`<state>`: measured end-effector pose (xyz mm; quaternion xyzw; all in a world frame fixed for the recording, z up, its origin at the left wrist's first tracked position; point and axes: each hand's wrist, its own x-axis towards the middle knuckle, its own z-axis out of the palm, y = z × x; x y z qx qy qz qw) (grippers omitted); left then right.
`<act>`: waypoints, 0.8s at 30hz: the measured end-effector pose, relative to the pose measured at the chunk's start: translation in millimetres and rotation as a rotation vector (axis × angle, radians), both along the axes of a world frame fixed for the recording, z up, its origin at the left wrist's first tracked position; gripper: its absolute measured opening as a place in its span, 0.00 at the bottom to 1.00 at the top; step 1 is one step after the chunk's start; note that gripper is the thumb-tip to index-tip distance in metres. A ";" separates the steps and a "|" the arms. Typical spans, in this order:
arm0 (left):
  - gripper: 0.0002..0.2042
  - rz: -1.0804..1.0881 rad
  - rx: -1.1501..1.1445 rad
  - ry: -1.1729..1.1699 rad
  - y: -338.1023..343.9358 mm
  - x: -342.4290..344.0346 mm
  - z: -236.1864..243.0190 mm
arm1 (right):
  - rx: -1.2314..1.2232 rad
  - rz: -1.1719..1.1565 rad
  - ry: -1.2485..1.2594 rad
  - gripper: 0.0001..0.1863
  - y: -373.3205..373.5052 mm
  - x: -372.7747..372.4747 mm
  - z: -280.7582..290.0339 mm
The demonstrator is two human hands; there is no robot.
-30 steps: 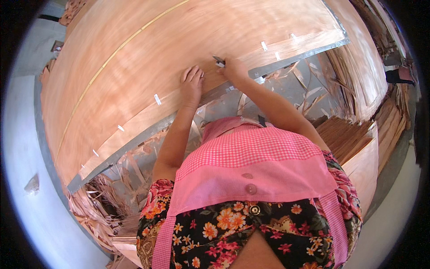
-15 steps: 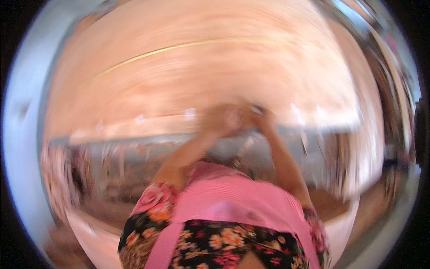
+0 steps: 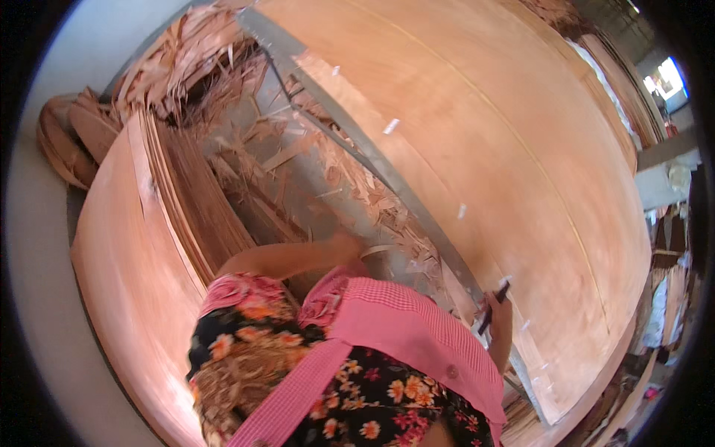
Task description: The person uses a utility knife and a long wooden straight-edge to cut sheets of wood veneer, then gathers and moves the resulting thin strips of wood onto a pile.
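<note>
My right hand [image 3: 500, 311] is closed round a slim black tool [image 3: 503, 290] at the near edge of the wood veneer sheet [image 3: 514, 149]. The tool's exact kind does not show. The broad orange-tan sheet slants across the right side, with a thin yellowish line along it and small white pieces [image 3: 391, 126] stuck near its edge. My left hand [image 3: 346, 246] hangs away from the sheet, by my pink checked apron [image 3: 417, 328] and above the littered floor. Its fingers are too blurred to read, and nothing is seen in it.
A stack of veneer sheets [image 3: 123, 216] stands close on my left. Torn veneer scraps [image 3: 201, 56] heap up at the far left, and more strips lie on the grey floor [image 3: 253, 141]. A grey table edge [image 3: 417, 205] runs under the sheet. More stacked wood [image 3: 625, 82] stands far right.
My view has swung left, so the sheet now slants on the right and the veneer stack shows. My hands, together at the sheet's edge before, are apart; the left has dropped away.
</note>
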<state>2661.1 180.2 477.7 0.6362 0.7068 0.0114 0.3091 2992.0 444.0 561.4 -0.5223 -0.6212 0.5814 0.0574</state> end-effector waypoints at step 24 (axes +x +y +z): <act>0.15 1.424 -0.577 -0.256 -283.8 -268.4 -37.1 | 1.242 0.641 -0.514 0.14 144.5 -675.6 14.7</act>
